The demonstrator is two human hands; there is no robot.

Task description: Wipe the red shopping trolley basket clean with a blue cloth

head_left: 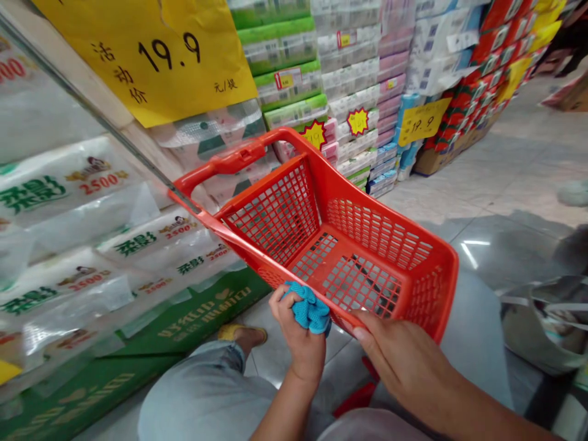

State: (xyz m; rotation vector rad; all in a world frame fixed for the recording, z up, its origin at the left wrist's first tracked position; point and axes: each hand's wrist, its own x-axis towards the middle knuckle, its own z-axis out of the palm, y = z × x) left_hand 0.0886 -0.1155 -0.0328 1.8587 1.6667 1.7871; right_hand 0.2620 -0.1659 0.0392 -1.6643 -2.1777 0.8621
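A red plastic shopping basket (390, 245) with mesh walls and a raised handle is tilted toward me, nothing inside it. My left hand (296, 334) is closed on a crumpled blue cloth (310, 309), which presses against the basket's near lower rim. To its right, my right hand (399, 358) grips the basket's near underside, thumb on the rim, the other fingers hidden below. My knees in light trousers show beneath.
Stacked packs of tissue paper (92, 245) fill the left side, under a yellow price sign (156, 55) reading 19.9. More stacked goods (362, 92) line the back. Grey tiled floor (505, 184) stretches right. A grey bag (542, 324) lies at the right edge.
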